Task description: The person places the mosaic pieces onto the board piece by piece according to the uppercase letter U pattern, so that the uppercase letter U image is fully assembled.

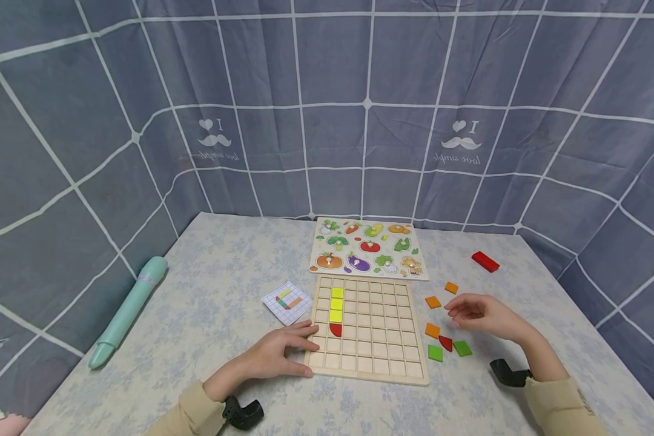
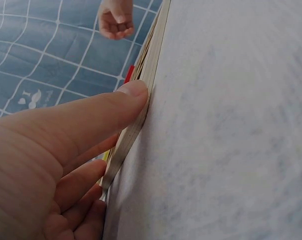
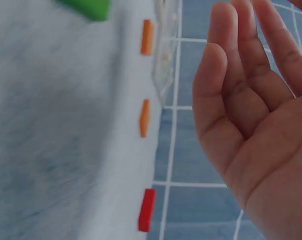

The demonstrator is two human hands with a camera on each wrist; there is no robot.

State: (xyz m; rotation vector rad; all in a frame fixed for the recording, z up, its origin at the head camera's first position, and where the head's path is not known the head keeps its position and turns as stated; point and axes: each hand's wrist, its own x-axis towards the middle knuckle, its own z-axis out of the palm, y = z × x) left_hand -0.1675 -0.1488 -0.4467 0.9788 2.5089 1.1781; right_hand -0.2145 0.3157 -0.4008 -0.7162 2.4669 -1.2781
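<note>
My left hand [image 1: 278, 351] rests at the left edge of a wooden grid board [image 1: 378, 367], its fingers on the rim and the thumb [image 2: 126, 102] against the frame near the front corner. In the grid, a column of yellow square tiles [image 1: 336, 304] stands above a red quarter-round tile [image 1: 335, 330]. Over the table right of the board hovers my right hand [image 1: 487, 316], empty, its fingers loosely bent. Around it lie loose tiles: several orange squares [image 1: 433, 302], a red quarter-round piece [image 1: 445, 343], and two green squares [image 1: 435, 353].
A pattern card [image 1: 287, 303] lies left of the board. Behind the board is a vegetable peg puzzle [image 1: 369, 247]. At the back right sits a red block [image 1: 485, 261]. A mint-green tube-like object [image 1: 128, 312] lies along the left table edge. Grid-patterned curtains [image 1: 332, 139] surround the table.
</note>
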